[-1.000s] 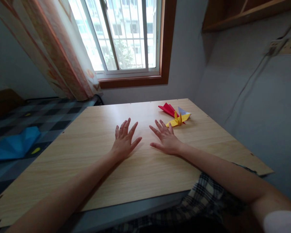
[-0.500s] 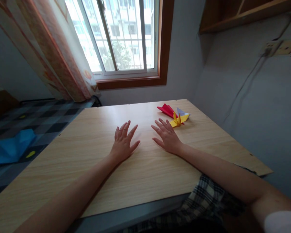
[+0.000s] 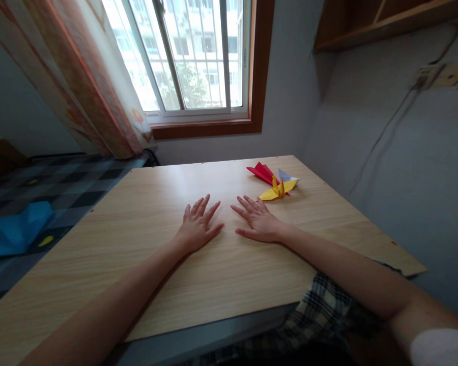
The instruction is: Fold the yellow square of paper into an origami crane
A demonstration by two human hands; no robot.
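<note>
My left hand (image 3: 197,226) lies palm down on the light wooden table (image 3: 168,295), fingers spread and holding nothing. To its right, my right hand (image 3: 258,222) rests the same way, its fingers apart, with a small gap of bare wood between the two hands. Just beyond my right fingertips is a yellow folded paper crane (image 3: 278,191). Behind the crane lie a red folded paper plane (image 3: 261,172) and a pale lilac folded paper piece (image 3: 287,176), partly covered by the crane and each other.
On the left, a blue folded paper (image 3: 21,229) sits on a checked bedspread (image 3: 72,175) beside the table. A window (image 3: 183,61) with a patterned curtain (image 3: 99,86) is ahead. A wooden shelf (image 3: 393,25) and a wall socket (image 3: 429,77) with a cable are at right.
Both hands have shifted slightly toward me and closer together, the right one moving left. More of the yellow crane shows now. The folded papers stay in place.
</note>
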